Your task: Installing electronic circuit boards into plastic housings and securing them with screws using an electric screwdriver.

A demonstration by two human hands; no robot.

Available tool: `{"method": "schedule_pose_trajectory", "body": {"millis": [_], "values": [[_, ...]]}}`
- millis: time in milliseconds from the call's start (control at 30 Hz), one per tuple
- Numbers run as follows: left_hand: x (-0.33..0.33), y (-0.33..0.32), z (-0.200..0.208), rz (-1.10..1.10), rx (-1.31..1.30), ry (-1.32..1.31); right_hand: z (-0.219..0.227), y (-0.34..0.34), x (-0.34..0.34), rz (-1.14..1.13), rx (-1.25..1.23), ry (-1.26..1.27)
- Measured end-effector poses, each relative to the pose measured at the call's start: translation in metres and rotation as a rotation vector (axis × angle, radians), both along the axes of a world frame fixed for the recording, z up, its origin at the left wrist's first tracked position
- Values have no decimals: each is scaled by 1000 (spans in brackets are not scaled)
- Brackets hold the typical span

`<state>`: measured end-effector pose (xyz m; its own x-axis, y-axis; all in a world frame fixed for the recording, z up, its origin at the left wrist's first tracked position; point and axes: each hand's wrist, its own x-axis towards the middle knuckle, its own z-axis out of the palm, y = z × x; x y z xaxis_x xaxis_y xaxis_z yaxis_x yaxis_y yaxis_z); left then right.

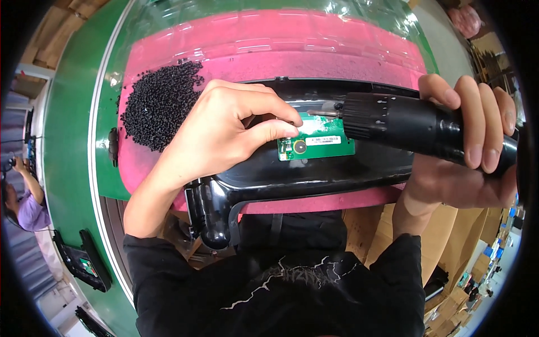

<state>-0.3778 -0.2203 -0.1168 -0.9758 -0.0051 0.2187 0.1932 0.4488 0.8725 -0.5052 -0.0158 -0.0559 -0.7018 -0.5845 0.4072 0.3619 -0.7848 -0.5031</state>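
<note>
A black electric screwdriver (393, 121) lies across the right side, its bit pointing left over a green circuit board (331, 150). My right hand (477, 123) is wrapped round its body. The board sits inside a long black plastic housing (258, 180), which has a rounded stub at its lower left. Over the board's left end, my left hand (224, 123) pinches thumb and forefinger together close to the bit's tip. Whatever may be between those fingertips is too small or hidden to make out. The screwdriver's head covers the board's right part.
A heap of small black screws or similar pieces (160, 104) lies on the pink mat (132, 163) at left. Clear plastic sheeting (269, 33) covers the far side. Another black housing with a board (84, 261) rests on the green table. Far left, a person in purple (33, 210) is at work.
</note>
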Motion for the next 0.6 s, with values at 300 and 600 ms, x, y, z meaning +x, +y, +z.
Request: {"method": "schedule_pose_trajectory", "body": {"millis": [300,600], "values": [[-4,-5,4,-24,169,-64,-4,-3,-3,29,1,58],[-16,-9,9,-110,421,-198,-5,-4,-10,53,-49,101]]}}
